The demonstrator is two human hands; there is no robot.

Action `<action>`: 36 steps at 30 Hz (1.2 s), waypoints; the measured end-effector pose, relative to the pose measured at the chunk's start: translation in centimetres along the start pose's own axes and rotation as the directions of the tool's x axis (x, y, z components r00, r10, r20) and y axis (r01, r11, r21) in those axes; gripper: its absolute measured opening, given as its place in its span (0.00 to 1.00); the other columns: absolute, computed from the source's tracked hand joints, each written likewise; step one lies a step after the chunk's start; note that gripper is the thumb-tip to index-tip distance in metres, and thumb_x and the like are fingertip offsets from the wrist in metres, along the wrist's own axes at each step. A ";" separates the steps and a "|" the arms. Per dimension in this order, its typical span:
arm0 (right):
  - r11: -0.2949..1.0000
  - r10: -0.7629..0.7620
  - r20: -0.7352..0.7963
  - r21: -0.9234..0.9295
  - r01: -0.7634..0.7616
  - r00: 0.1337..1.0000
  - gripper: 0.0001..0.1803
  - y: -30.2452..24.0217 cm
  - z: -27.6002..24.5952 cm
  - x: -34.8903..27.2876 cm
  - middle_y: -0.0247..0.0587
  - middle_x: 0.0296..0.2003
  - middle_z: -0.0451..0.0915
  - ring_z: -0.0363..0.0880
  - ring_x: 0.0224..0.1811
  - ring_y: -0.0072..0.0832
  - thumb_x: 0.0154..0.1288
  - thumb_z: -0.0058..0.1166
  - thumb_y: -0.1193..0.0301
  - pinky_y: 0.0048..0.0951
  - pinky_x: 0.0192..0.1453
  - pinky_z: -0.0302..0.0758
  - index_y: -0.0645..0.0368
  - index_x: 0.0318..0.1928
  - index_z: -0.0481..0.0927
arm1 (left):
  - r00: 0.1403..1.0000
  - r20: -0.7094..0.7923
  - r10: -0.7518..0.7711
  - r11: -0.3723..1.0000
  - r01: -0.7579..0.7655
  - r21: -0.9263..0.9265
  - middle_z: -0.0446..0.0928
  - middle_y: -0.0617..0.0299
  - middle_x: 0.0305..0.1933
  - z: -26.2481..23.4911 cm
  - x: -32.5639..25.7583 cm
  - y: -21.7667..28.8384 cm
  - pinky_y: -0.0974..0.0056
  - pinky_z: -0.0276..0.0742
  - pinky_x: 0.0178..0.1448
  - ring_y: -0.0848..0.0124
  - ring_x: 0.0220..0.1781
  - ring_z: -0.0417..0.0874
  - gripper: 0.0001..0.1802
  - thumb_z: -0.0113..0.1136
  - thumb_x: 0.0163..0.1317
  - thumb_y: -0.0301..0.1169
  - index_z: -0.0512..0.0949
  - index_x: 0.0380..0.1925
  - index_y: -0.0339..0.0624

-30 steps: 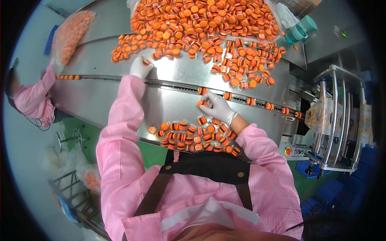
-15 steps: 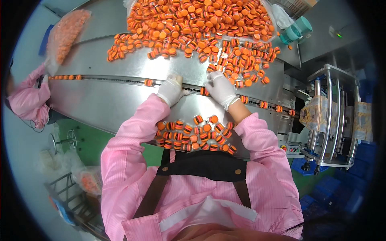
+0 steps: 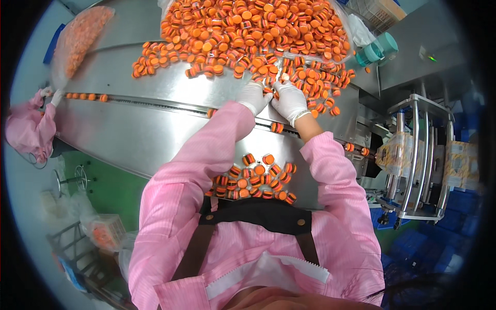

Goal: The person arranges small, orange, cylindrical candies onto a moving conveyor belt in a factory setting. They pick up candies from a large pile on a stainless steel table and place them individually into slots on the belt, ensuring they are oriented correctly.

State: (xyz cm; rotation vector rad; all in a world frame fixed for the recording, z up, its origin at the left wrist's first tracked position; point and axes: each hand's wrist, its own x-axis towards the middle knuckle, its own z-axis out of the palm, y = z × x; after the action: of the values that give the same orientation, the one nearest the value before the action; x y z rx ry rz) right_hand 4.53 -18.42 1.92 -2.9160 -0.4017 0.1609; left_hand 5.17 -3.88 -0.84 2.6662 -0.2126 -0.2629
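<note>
Both my hands wear white gloves and meet at the near edge of a big pile of orange burger-shaped pieces point(image 3: 258, 31), each layered orange, red and black, seemingly in clear wrap. My left hand point(image 3: 253, 98) has its fingers curled round a piece at the pile's edge. Close beside it, my right hand point(image 3: 290, 103) is closed with thumb and fingers on a piece too; the fingertips are partly hidden among the pieces. Below my hands runs a narrow conveyor channel point(image 3: 175, 107), carrying single pieces such as one point(image 3: 277, 127) under my right wrist.
A smaller heap of pieces point(image 3: 253, 178) lies on the steel table point(image 3: 139, 134) before me. Right stands a machine with metal rollers point(image 3: 418, 155) and printed film. Teal cups point(image 3: 380, 49) stand far right. At far left a co-worker's pink sleeve point(image 3: 36, 124) is near a filled bag point(image 3: 82, 41).
Both hands have moved from the conveyor channel, away from me, to the pile's edge and come together. Pieces in the channel have shifted rightward. The whole view has shifted slightly.
</note>
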 end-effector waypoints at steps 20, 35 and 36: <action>0.970 -0.164 0.062 -0.171 0.172 0.984 0.10 -1.0 1.7 0.4 0.58 0.39 0.78 0.81 0.38 0.47 0.59 0.48 0.73 0.44 0.42 0.77 0.63 0.40 0.75 | 0.974 0.030 0.225 0.967 -0.227 0.115 0.72 0.49 0.37 -5.9 -9.3 -13.5 0.50 0.74 0.45 0.48 0.40 0.77 0.08 0.52 0.50 0.17 0.71 0.29 0.40; 0.969 -0.082 0.094 0.242 0.057 0.992 0.11 -1.2 2.6 -6.1 0.55 0.41 0.74 0.77 0.43 0.49 0.56 0.53 0.71 0.45 0.48 0.75 0.62 0.39 0.77 | 0.962 -0.263 -0.080 0.987 0.112 0.111 0.73 0.48 0.48 -4.7 1.0 -12.5 0.51 0.76 0.50 0.52 0.50 0.78 0.23 0.63 0.57 0.38 0.71 0.51 0.45; 0.969 -0.071 0.090 0.243 0.047 0.993 0.12 -1.0 2.3 -6.3 0.55 0.41 0.73 0.77 0.43 0.49 0.56 0.53 0.71 0.45 0.48 0.75 0.62 0.40 0.77 | 0.960 -0.272 -0.062 0.989 0.096 0.115 0.74 0.48 0.47 -4.1 1.1 -12.8 0.51 0.76 0.50 0.52 0.50 0.78 0.21 0.62 0.58 0.37 0.72 0.50 0.45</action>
State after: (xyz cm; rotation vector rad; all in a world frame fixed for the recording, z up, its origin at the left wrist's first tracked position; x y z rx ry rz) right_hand -2.10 -18.87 0.38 -2.6613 -0.4499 0.3213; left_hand 8.47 9.01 -3.14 2.8029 -0.0376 0.0915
